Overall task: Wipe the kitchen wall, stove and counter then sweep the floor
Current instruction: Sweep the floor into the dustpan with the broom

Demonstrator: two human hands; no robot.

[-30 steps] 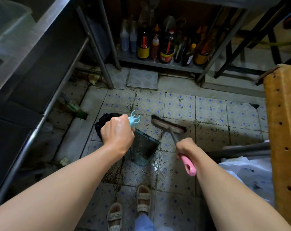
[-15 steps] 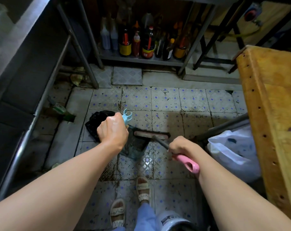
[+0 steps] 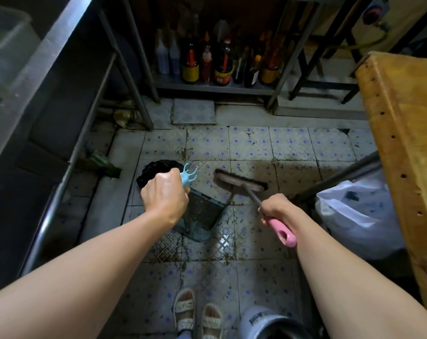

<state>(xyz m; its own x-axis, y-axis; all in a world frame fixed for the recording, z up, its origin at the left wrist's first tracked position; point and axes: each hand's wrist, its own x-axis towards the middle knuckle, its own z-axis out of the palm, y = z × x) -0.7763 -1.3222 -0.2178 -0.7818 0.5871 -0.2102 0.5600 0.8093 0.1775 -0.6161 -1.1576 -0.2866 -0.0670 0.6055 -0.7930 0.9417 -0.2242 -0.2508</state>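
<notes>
My left hand point(image 3: 164, 195) grips the light blue handle point(image 3: 188, 176) of a dark dustpan point(image 3: 202, 216) that rests tilted on the dirty tiled floor point(image 3: 288, 148). My right hand point(image 3: 278, 209) grips the pink handle point(image 3: 282, 231) of a broom. Its brush head point(image 3: 239, 182) lies on the tiles just beyond the dustpan's mouth, to its right. Dark specks of dirt are scattered over the tiles around both.
A black bag point(image 3: 156, 170) lies behind my left hand. A steel counter point(image 3: 48, 59) runs along the left. Several sauce bottles point(image 3: 222, 64) stand on a low shelf ahead. A wooden block point(image 3: 403, 123) and white plastic bag point(image 3: 354, 211) are right. My sandalled feet point(image 3: 197, 314) are below.
The brush head has moved away from the dustpan's mouth, out to the right and farther from me. My left hand kept the dustpan in place. The view shifted slightly.
</notes>
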